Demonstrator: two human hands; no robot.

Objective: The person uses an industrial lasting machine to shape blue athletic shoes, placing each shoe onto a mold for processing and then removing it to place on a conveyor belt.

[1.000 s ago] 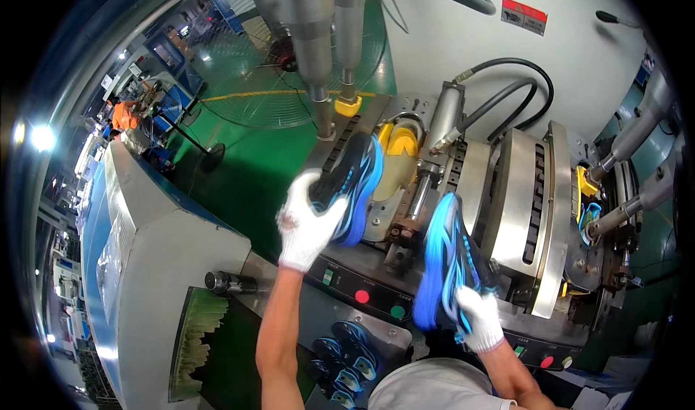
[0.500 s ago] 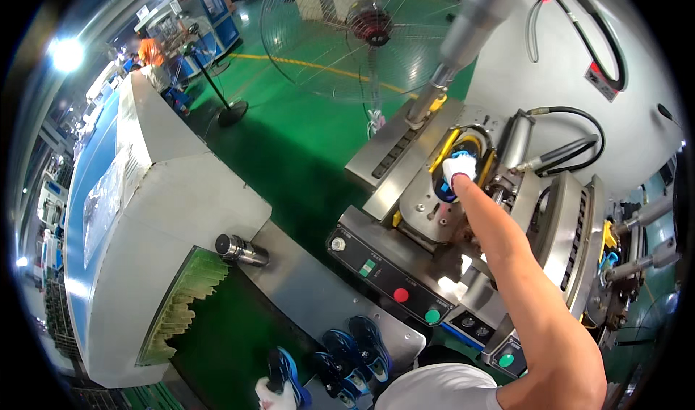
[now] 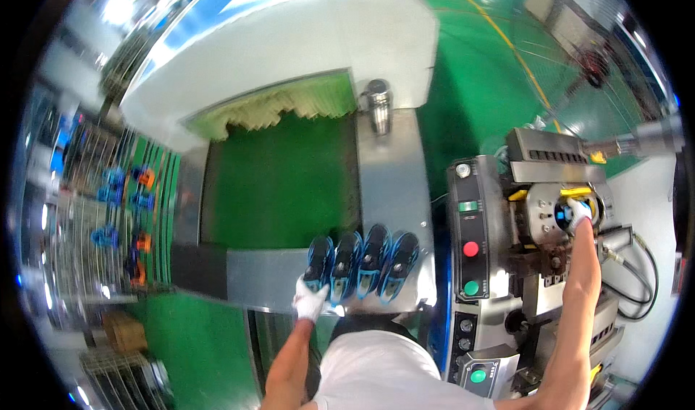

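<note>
Several black-and-blue shoes stand side by side on the metal ledge in front of me. My left hand (image 3: 310,299), in a white glove, is closed on the near end of the leftmost shoe (image 3: 318,259). The shoe beside it (image 3: 345,267) is almost touching it. Off to the right, my right arm reaches out to a machine, and my gloved right hand (image 3: 578,213) is closed on a dark shoe with blue parts (image 3: 562,214). That shoe lies in the machine's oval opening by a yellow bar (image 3: 576,191). My fingers partly cover it.
A control panel (image 3: 472,225) with red and green buttons stands between ledge and machine. Ahead, a green conveyor belt (image 3: 282,186) runs under a fringed curtain (image 3: 289,102). A steel flask (image 3: 379,107) stands on the ledge. Wire racks (image 3: 94,193) are at the left.
My view has swung left, so the ledge and belt are now central and the machine is at the right. Both hands stay on their shoes; the left one's shoe now stands in line with the others.
</note>
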